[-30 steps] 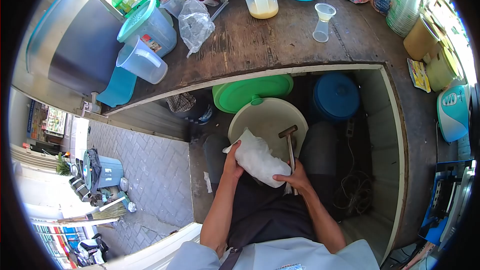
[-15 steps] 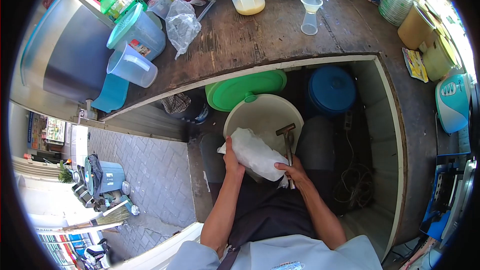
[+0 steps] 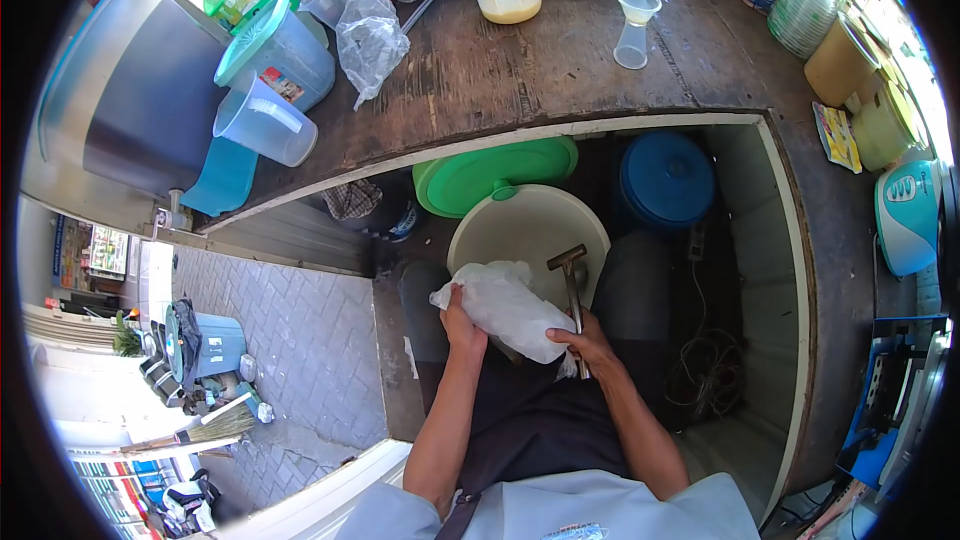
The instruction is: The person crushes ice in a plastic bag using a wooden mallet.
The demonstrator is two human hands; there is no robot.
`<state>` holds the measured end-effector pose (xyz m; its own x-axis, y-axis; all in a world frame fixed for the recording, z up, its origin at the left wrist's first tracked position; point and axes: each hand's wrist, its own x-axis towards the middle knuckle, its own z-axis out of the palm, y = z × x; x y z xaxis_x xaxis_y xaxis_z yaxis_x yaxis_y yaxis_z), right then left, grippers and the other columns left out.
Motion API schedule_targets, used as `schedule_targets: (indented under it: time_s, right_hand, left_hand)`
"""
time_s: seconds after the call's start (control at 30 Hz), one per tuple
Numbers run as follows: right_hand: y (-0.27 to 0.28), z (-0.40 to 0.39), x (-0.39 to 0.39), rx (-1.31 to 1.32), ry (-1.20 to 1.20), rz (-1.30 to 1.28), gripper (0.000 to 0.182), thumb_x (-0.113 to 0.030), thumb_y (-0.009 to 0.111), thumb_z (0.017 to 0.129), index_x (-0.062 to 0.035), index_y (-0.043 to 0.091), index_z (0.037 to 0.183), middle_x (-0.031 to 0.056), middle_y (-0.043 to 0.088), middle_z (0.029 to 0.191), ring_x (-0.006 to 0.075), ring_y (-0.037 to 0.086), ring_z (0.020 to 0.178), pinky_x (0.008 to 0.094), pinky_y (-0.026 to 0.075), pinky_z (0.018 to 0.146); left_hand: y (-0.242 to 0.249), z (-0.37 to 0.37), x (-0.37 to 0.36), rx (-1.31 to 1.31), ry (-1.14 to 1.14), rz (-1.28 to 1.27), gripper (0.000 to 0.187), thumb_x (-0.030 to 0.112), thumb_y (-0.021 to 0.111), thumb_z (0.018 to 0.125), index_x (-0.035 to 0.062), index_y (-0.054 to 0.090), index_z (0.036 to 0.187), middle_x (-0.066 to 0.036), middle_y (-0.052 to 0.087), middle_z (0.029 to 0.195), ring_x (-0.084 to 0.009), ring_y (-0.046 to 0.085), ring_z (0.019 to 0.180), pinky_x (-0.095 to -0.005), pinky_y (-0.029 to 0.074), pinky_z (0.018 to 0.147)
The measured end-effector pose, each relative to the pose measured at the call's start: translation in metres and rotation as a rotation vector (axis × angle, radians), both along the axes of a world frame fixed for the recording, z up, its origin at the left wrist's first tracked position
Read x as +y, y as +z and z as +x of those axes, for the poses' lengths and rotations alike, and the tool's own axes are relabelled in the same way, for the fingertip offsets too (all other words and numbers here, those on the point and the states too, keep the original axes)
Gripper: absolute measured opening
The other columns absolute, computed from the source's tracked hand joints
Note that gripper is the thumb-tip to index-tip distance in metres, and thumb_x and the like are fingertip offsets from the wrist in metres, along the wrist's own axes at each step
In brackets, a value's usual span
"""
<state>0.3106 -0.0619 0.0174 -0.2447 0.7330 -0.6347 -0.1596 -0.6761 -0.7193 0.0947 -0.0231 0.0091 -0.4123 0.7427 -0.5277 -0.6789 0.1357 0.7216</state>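
Observation:
A clear plastic bag (image 3: 512,308) full of whitish chunks that look like ice lies tilted across my lap, over the near side of a cream bucket (image 3: 530,215). My left hand (image 3: 466,326) grips the bag's left end, thumb on top. At its right end, my right hand (image 3: 588,340) pinches the bag and also holds a metal hammer (image 3: 573,285) by the handle. The hammer's head points up, in front of the bucket's right inner wall. Behind the bucket leans a green lid (image 3: 465,180). The fingers under the bag are hidden.
Wooden counter (image 3: 520,80) edges curve above and right of my knees. On it stand a pitcher (image 3: 510,5) of pale liquid, a plastic cup (image 3: 632,45) and an empty jug (image 3: 265,125). A blue lidded bucket (image 3: 667,180) and a coiled cable (image 3: 705,375) are underneath.
The bag has sunk slightly at its left end, with my left hand shifting a little lower. My right hand keeps its hold on the bag and the hammer. The view has turned slightly.

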Motion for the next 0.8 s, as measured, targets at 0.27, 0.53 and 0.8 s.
schedule_targets:
  time_s: [0.27,0.53,0.8]
  right_hand:
    - [0.002,0.002,0.000,0.025,0.006,-0.007,0.068,-0.029,0.080,0.061,0.0016,0.048,0.113,0.0074,0.055,0.091,0.0146,0.056,0.075,0.0260,0.045,0.062]
    - [0.006,-0.002,-0.002,0.093,-0.108,0.038,0.054,-0.028,0.081,0.063,-0.0029,0.048,0.097,0.0054,0.053,0.077,0.0103,0.050,0.058,0.0239,0.036,0.045]
    - [-0.001,0.000,-0.003,0.162,-0.111,-0.050,0.051,-0.028,0.077,0.067,-0.0041,0.048,0.100,0.0015,0.046,0.073,0.0055,0.040,0.051,0.0216,0.029,0.042]
  left_hand:
    - [0.023,-0.015,0.008,-0.080,-0.084,0.031,0.045,0.040,0.045,0.096,-0.0027,0.055,0.108,-0.013,0.061,0.105,-0.0263,0.059,0.100,-0.0390,0.045,0.092]
    - [0.021,-0.013,0.006,0.335,-0.028,-0.013,0.045,0.039,0.046,0.097,-0.0043,0.058,0.100,-0.014,0.062,0.101,-0.0238,0.060,0.092,-0.0345,0.046,0.085]
    - [0.053,-0.019,0.018,1.346,-0.221,-0.031,0.032,0.022,0.056,0.094,-0.0008,0.063,0.071,-0.003,0.060,0.064,-0.0156,0.056,0.060,-0.0296,0.042,0.058]
